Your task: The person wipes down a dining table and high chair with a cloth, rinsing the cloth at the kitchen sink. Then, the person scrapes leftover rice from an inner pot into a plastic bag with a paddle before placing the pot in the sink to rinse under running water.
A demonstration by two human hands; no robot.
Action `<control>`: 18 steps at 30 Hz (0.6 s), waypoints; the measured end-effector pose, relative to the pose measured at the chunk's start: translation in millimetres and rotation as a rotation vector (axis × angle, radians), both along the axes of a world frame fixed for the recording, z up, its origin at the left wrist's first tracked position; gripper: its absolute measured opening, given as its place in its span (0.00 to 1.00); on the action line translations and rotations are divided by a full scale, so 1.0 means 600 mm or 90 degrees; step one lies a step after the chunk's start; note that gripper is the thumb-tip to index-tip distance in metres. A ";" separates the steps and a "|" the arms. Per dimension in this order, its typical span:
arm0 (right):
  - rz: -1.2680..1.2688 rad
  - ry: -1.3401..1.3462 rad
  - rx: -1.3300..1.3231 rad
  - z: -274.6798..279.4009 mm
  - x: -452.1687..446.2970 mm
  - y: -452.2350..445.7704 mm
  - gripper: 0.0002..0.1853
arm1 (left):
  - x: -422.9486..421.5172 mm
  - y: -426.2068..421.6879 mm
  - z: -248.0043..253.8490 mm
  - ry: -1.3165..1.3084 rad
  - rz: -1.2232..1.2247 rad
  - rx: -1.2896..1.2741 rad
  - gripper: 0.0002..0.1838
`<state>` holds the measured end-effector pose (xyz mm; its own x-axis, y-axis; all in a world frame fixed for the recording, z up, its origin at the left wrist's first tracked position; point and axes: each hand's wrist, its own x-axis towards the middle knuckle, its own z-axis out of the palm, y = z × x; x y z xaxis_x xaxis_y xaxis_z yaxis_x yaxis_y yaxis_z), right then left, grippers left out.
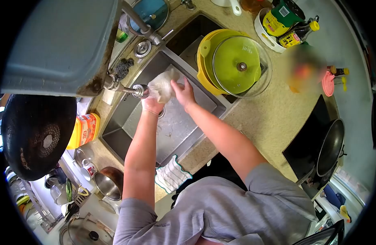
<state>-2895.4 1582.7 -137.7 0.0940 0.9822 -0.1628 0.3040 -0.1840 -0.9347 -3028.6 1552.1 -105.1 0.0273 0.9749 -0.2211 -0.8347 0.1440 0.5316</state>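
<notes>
A pale, wet cloth-like item [164,84] is bunched up over the steel sink [171,130], beside the faucet spout [139,91]. My left hand [154,105] is under and behind it, its fingers mostly covered by the item. On the item's right side is my right hand [183,92], with thumb and fingers apart and the fingertips at its edge. Whether the right hand grips the item cannot be made out. The sink's drain shows just below my left hand.
Yellow and green basins with a glass lid [241,61] stand right of the sink. A striped cloth [173,174] hangs at the front edge. A black pan [35,136] and a yellow container [84,130] are at left. Bottles [298,34] stand at the back right.
</notes>
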 end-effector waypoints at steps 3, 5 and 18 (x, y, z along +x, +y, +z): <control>0.077 0.795 -0.528 0.009 0.005 0.051 0.32 | -0.013 -0.003 -0.001 0.036 0.011 -0.020 0.18; 0.094 0.799 -0.526 0.003 -0.023 0.040 0.26 | -0.024 -0.008 0.006 -0.018 0.068 -0.279 0.17; 0.174 -0.002 -0.096 0.033 -0.122 0.030 0.14 | -0.004 -0.023 0.035 0.235 0.151 -0.452 0.16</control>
